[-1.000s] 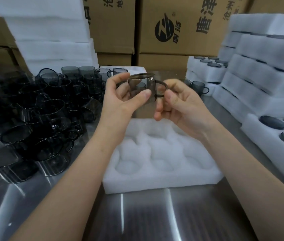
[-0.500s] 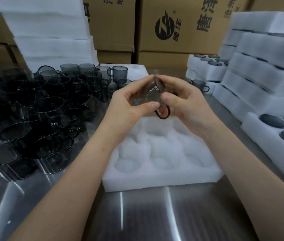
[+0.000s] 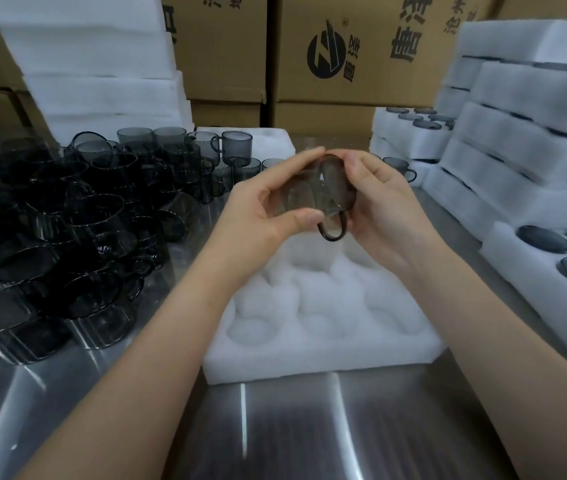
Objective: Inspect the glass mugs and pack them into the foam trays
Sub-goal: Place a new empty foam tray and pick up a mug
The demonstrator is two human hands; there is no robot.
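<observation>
A smoky grey glass mug (image 3: 313, 195) is held on its side between both hands, above the far end of a white foam tray (image 3: 320, 355) with round pockets that show no mugs. My left hand (image 3: 258, 209) grips the mug's body with thumb below and fingers over the top. My right hand (image 3: 382, 202) holds the other end, fingers curled over the rim, and the mug's handle hangs down by the palm. A large pile of the same grey mugs (image 3: 77, 216) lies on the steel table at the left.
Stacked foam trays (image 3: 524, 161) holding mugs fill the right side, with one filled tray (image 3: 517, 268) nearest. Plain foam sheets (image 3: 102, 81) are piled at the back left. Cardboard boxes (image 3: 344, 57) stand behind. The steel table (image 3: 310, 427) extends in front of me.
The mug has been turned from upright onto its side and lowered a little; its handle now points down. Both hands shifted their hold around it.
</observation>
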